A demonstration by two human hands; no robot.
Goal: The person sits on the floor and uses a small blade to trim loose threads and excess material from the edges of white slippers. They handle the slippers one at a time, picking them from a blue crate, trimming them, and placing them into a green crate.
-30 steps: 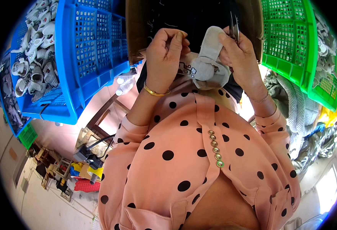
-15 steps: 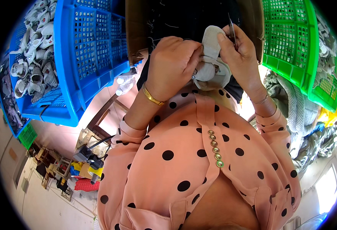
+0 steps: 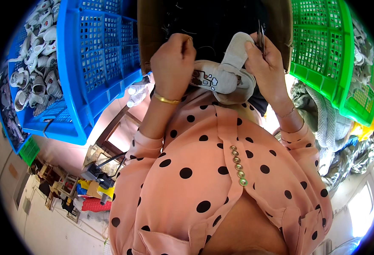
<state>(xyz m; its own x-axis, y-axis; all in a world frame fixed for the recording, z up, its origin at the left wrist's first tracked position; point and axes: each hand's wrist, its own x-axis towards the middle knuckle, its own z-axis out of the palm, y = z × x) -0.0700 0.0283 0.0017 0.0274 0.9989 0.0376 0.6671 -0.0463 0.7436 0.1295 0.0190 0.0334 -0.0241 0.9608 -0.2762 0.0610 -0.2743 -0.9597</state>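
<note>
A small white shoe upper [image 3: 226,80] lies before my body, its printed side with a cartoon pattern facing up and its pale flap raised. My right hand [image 3: 267,66] pinches that flap between thumb and finger. Tucked in the same hand is a pair of small metal snips [image 3: 261,39], blades pointing up and away. To the left of the upper, my left hand [image 3: 173,63] is closed with its fingers curled; whatever it may hold is hidden. Between the left hand and the upper's left end, I cannot tell whether they touch.
A brown box [image 3: 151,38] with dark cloth and thread scraps stands ahead. On the left, a blue crate [image 3: 82,85] adjoins heaped white shoe uppers [image 3: 38,80]. A green crate [image 3: 319,59] stands at right, above grey fabric [image 3: 323,114]. Plastic bottles [image 3: 137,94] sit beside the blue crate.
My left hand has pulled left, off the shoe upper, uncovering its printed side. The right hand still holds the flap and the snips, with the upper turned a little.
</note>
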